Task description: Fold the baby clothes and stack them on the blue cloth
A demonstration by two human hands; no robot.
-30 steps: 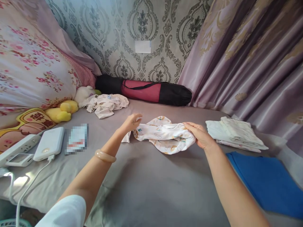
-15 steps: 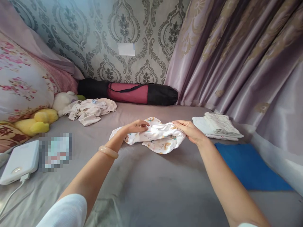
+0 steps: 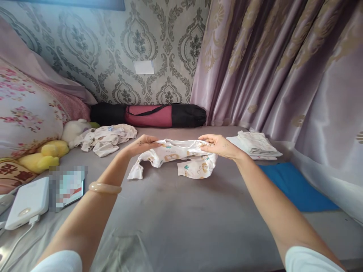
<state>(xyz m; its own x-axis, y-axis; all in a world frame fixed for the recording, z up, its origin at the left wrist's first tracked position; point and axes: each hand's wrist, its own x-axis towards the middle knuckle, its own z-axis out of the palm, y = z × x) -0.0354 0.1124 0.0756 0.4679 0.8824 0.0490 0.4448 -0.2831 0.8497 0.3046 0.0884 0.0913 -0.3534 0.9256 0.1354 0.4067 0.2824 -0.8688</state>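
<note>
A small white baby garment (image 3: pixel 181 156) with printed animals hangs just above the grey bed sheet (image 3: pixel 176 223), stretched out by its top edge. My left hand (image 3: pixel 141 144) pinches the garment's left end; a pale bangle (image 3: pixel 104 187) sits on that wrist. My right hand (image 3: pixel 221 145) grips the right end. A sleeve and the lower part of the garment droop onto the sheet.
Folded white clothes (image 3: pixel 256 144) lie at the right, beside a blue cloth (image 3: pixel 295 187). A crumpled beige garment (image 3: pixel 106 138), plush toys (image 3: pixel 42 156) and a floral pillow (image 3: pixel 25 109) lie left. A white power bank (image 3: pixel 27 202) lies near left. A red-black bag (image 3: pixel 149 114) lies by the wall.
Both hands lifted the bunched garment off the sheet and pulled it out wide between them. The camera view shifted to the right.
</note>
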